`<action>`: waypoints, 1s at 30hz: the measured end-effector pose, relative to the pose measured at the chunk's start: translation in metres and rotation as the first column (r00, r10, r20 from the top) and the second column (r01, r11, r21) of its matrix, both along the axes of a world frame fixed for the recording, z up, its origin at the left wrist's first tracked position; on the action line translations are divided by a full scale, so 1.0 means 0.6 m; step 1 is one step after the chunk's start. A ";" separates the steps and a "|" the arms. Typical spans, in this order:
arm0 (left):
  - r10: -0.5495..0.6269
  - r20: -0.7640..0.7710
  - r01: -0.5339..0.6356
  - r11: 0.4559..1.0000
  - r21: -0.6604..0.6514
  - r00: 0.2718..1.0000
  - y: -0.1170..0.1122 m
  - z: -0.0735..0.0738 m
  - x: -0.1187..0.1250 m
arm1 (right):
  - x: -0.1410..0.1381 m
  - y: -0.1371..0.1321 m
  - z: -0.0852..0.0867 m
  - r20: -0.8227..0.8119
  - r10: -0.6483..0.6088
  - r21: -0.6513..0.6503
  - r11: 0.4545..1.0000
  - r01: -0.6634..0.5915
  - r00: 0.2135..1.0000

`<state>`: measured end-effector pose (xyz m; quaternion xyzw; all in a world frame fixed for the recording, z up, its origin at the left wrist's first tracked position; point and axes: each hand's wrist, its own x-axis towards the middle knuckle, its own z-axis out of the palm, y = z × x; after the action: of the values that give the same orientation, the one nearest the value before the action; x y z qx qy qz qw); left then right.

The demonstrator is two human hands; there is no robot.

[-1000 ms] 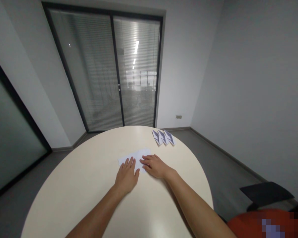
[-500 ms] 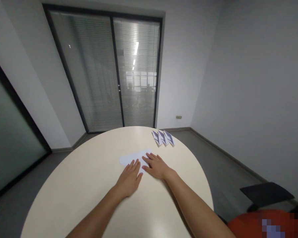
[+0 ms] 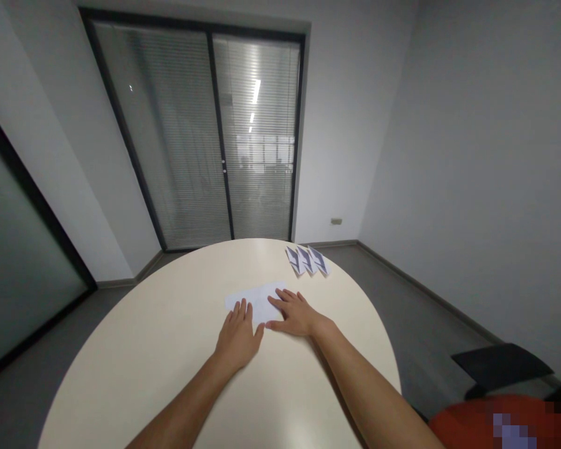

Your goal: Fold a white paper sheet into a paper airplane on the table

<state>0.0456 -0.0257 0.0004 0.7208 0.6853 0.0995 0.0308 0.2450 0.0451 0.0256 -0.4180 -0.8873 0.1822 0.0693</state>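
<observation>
A white sheet of paper (image 3: 260,302) lies flat on the round cream table (image 3: 159,349), partly covered by both hands. My left hand (image 3: 238,333) rests palm down with its fingertips on the sheet's lower left part, fingers out and thumb spread to the right. On the right part of the sheet lies my right hand (image 3: 297,313), also palm down with the fingers apart. The two thumb tips are close together near the paper's bottom edge. Neither hand grips anything.
Three folded paper pieces (image 3: 307,260), white with purple-blue, lie in a row near the table's far right edge. A chair with a red seat (image 3: 477,421) and black armrest (image 3: 502,365) stands at the lower right. Beyond the table is a glass partition (image 3: 187,143) with blinds.
My left hand has slid a little to the left across the paper, uncovering more of its middle. My right hand stays almost in place, its thumb slightly lower.
</observation>
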 end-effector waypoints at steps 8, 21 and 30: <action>-0.037 0.031 0.038 0.999 -0.002 0.999 0.008 0.008 -0.013 | 0.002 -0.003 0.010 -0.019 0.135 0.162 0.978 -0.130 0.991; -0.301 0.118 0.308 0.950 -0.046 0.946 -0.012 0.029 -0.011 | -0.008 0.002 -0.006 -0.025 0.062 0.124 0.991 -0.058 0.998; -0.094 -0.040 0.093 0.995 -0.031 0.995 0.003 0.023 -0.018 | -0.002 -0.003 0.000 -0.010 0.090 0.195 0.977 -0.087 0.996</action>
<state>0.0349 -0.0239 0.0144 0.7534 0.6527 0.0731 0.0315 0.2436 0.0431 0.0256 -0.3677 -0.9178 0.1014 0.1099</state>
